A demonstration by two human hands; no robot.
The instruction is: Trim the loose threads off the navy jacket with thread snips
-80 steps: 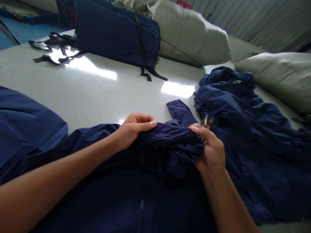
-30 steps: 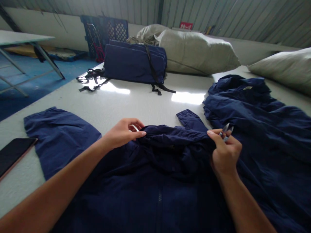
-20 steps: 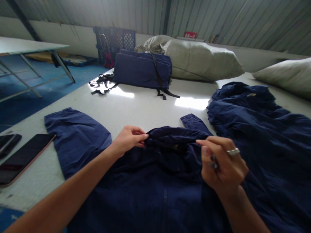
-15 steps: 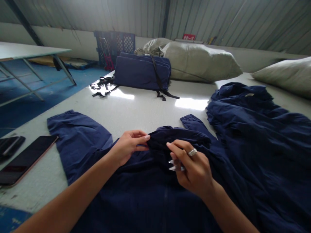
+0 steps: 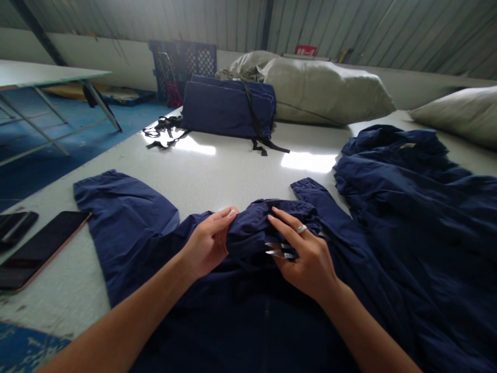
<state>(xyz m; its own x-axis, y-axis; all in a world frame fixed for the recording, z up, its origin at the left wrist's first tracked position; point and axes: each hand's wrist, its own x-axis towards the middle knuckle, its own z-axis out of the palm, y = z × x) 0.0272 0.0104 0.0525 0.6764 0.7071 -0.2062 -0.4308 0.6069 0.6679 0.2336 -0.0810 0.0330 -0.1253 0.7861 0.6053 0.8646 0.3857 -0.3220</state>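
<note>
A dark navy garment point(image 5: 128, 217) with elasticated cuffs is spread across the table in front of me. My left hand point(image 5: 212, 241) pinches a gathered fold of it between thumb and fingers. On the right, my right hand point(image 5: 305, 254) holds small thread snips point(image 5: 285, 252) in the palm, their two metal points sticking out to the left, slightly apart. The index and middle fingers of that hand reach forward and touch the same fold. A silver ring point(image 5: 302, 228) is on one finger. The snips' handles are mostly hidden by the hand.
More navy garments point(image 5: 411, 207) are heaped on the right. A phone point(image 5: 42, 251) and a black object point(image 5: 15, 228) lie at the left edge. Folded navy cloth point(image 5: 229, 109) with black straps point(image 5: 163, 132) and a large stuffed sack point(image 5: 330, 90) stand farther back on the table point(image 5: 240, 171).
The gathered fold has been turned, showing more of its lighter outer side. My right hand has shifted slightly up and its fingers now rest on the fold. The view has tilted a little.
</note>
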